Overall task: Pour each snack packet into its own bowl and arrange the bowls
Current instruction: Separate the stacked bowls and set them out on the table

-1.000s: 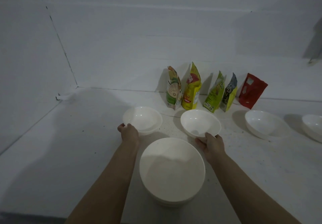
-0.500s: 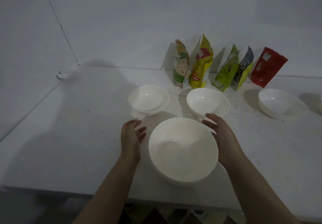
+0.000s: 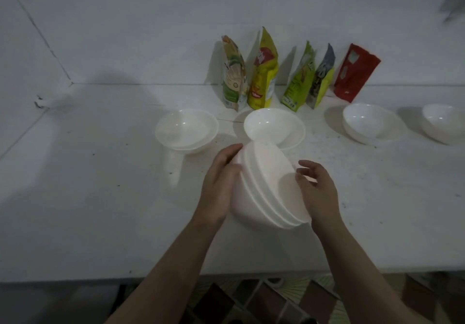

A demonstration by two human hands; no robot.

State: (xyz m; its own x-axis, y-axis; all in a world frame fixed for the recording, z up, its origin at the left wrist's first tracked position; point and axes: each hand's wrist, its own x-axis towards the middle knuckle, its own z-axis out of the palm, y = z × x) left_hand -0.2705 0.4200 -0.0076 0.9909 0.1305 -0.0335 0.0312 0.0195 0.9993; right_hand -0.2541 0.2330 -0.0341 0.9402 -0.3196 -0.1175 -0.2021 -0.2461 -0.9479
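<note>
At the middle of the white worktop [image 3: 100, 197], a stack of white bowls [image 3: 269, 187] is tipped on edge, its rims leaning toward the right. The left hand [image 3: 221, 185] is pressed flat against the stack's underside, fingers wrapped over its upper edge; the right hand [image 3: 318, 192] cups the open side, fingers loosely curled on the rim, so the stack is clamped between both. Behind it sit four single bowls in a row: one at the left [image 3: 186, 131], one just behind the stack [image 3: 274, 127], and two well to the right [image 3: 372, 123] [image 3: 444, 122]. Five snack packets [image 3: 263, 72] lean against the back wall, the red packet [image 3: 354, 73] furthest right.
</note>
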